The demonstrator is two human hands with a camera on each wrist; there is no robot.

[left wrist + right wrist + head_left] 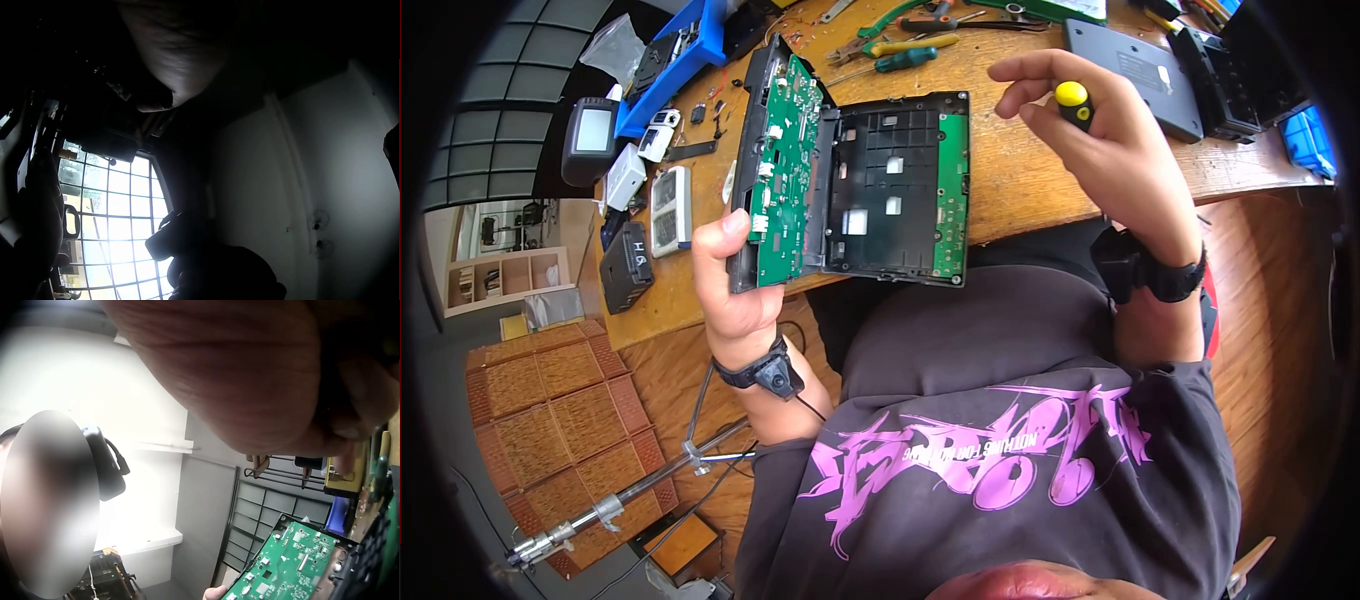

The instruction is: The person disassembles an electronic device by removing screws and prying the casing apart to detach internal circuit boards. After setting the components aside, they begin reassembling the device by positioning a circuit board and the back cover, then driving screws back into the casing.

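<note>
In the head view, my left hand (738,300) grips the lower left edge of an opened black device, thumb on its frame. A green circuit board (785,190) faces up in the tilted left half; the black casing half (885,190) beside it has a green strip board (951,200) along its right side. My right hand (1125,150), raised to the right of the device, holds a yellow-and-black handle (1074,100) in curled fingers, apart from the device. The left wrist view shows my left palm (178,50) darkly. The right wrist view shows my right palm (237,375) and the circuit board (281,562).
Pliers and screwdrivers (905,60) lie at the back of the wooden table (1020,190). A blue tray (675,70), white devices (670,210) and a black box (628,268) are on the left. A grey device (1135,80) lies at the back right.
</note>
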